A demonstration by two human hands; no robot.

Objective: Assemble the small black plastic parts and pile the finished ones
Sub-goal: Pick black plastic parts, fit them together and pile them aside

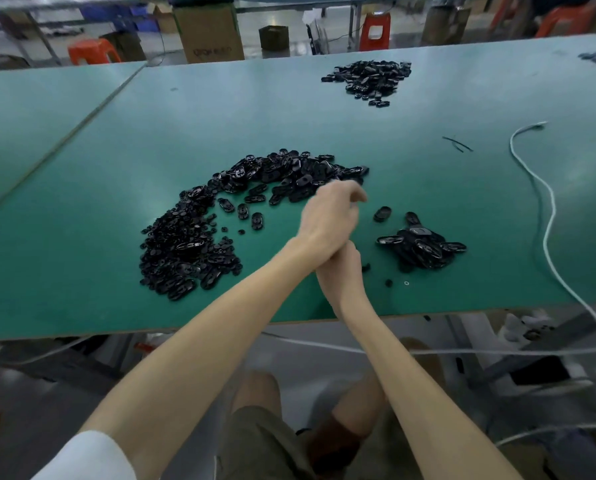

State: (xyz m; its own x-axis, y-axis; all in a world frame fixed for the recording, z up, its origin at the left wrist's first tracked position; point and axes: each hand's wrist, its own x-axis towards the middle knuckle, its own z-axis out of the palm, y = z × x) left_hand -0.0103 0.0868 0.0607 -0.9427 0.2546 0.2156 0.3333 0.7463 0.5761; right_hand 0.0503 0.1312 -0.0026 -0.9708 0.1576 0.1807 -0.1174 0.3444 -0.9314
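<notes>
Left hand [327,216] crossed over right hand [339,271], touching; contents unclear. Small black oval plastic parts [185,251] at 9 o'clock: probably light, stiff, slick; pinch rims.

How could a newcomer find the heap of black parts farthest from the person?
Start at the green table and look to its far edge, right of centre. The far heap lies there alone, well beyond the big crescent heap and the small heap at the near right.
</notes>
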